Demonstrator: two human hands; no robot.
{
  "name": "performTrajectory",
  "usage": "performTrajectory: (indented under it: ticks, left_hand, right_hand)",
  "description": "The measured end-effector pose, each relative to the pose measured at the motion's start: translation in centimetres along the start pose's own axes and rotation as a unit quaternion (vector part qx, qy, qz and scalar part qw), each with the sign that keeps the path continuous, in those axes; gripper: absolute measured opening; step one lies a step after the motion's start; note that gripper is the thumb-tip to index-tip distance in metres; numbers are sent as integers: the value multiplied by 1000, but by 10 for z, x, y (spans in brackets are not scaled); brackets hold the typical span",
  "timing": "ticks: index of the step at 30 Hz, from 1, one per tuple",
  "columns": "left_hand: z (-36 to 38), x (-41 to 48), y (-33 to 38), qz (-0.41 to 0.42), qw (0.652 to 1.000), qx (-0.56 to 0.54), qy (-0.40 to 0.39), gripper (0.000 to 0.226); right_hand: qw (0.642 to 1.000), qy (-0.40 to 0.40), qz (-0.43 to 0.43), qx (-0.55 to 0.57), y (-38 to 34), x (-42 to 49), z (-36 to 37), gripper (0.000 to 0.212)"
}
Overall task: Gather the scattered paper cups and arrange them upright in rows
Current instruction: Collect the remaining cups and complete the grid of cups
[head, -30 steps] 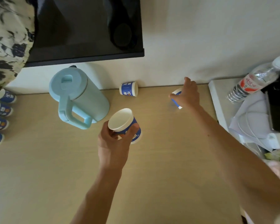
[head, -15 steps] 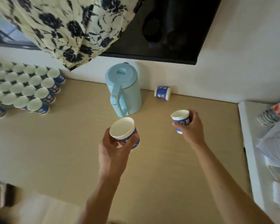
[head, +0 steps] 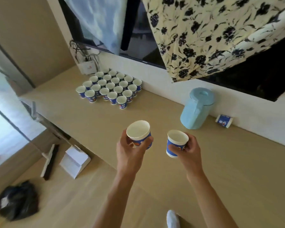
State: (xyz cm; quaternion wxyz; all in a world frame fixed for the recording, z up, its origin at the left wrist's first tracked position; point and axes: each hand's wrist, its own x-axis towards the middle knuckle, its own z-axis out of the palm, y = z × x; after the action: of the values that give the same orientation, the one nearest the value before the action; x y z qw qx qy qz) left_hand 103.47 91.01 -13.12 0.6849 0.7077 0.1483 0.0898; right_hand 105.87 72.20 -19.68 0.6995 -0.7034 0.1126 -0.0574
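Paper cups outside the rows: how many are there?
3: a cup in the left hand, another in the right hand, a tipped cup by the wall, right of the jug. Others may be hidden.

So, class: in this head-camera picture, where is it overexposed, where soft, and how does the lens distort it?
Head view: daylight blows out the window at far left; the wide lens tilts and bends the counter and wall; the arranged cups and the tipped cup look soft, the left-held cup and right-held cup sharper.

Head-height view down (close) onto counter (head: 237, 162)
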Motion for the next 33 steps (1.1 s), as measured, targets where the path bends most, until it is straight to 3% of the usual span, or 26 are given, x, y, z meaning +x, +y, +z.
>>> performTrajectory:
  ticks: [4,14,26,33]
  left_hand:
    - [-68,10,8,16,1000,-11,22,48]
    - [-173,49,-4,20,998,-16,62,50]
    - [-245,214,-30,-11,996,54,68,50]
    - [-261,301,-45,-32,998,46,39,50]
  right_hand:
    - [1000,-21,-15,9,-18,-24,62,73]
    - [998,-63,-1,29,-9,-38,183,68]
    - [994,-76,27,72,26,75,349,68]
    - [996,-55,34,53,39,126,407,60]
